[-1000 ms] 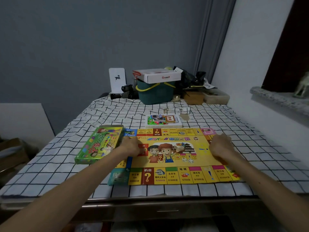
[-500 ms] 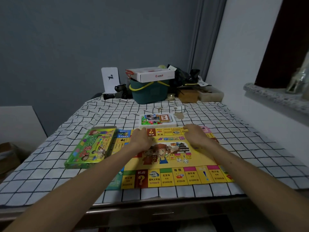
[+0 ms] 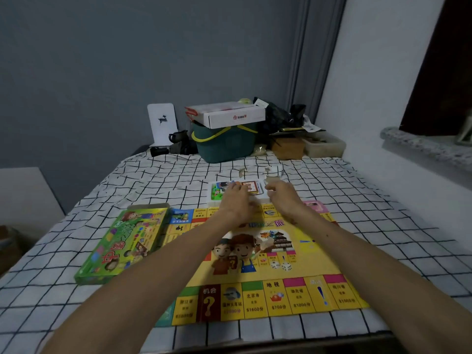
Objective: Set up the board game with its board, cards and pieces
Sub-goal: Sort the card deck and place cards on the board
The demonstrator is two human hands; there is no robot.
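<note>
- The board (image 3: pixel 268 254) lies unfolded and flat on the checked surface (image 3: pixel 383 226), close to its near edge, so I judge that step finished.
- Just beyond the board's far edge sits the white tray (image 3: pixel 214 194) of cards and pieces. It looks unpacked, and nothing stands on the board yet. Dealing cards and placing pieces is what you have left.
- Your left hand (image 3: pixel 233 200) reaches over the board's far edge onto the tray, fingers at the card stack. Whether it grips anything, I cannot tell.
- Your right hand (image 3: pixel 283 198) is beside it at the tray's right end, fingers curled. It may be pinching the tray edge, but that is not clear either.
- Readable on the board's near row: "机会" over a question mark, "北京市 $1600", "地税 $700" and two "$1000" squares. The centre title ends in "之旅".
- Touching the board's left edge is the green game box (image 3: pixel 122 241), with large red characters, probably "中国".
- Well beyond the board, a white carton (image 3: pixel 229 116) rests on a teal basket (image 3: pixel 224 146). Its red logo text is too small to read.
</note>
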